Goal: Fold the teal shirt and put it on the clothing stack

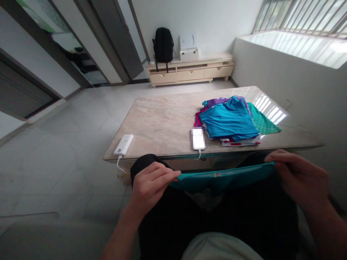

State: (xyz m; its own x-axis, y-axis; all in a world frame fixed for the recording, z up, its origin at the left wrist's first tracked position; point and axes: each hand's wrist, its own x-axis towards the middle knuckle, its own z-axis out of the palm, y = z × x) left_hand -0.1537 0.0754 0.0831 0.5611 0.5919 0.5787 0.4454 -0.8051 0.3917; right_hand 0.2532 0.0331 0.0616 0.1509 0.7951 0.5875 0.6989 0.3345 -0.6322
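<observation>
A teal garment (225,177) is stretched between my two hands above my lap, its top edge pulled nearly straight and its lower part hanging in shadow. My left hand (151,186) pinches one end of that edge between thumb and fingers. At the other end, my right hand (300,177) grips the corner in the same way. Just beyond, on the marble-topped table, lies a pile of clothes: a blue garment (230,119) on top, with purple, red and white cloth beneath. A green patterned cloth (264,119) sticks out at the pile's right side.
The table (159,122) stands directly before my knees. On it are a white power bank (124,144) with a cable and a phone-like device (198,138), its screen blurred out. Against the far wall, a low cabinet (189,74) bears a black backpack (163,45) and white boxes (189,54).
</observation>
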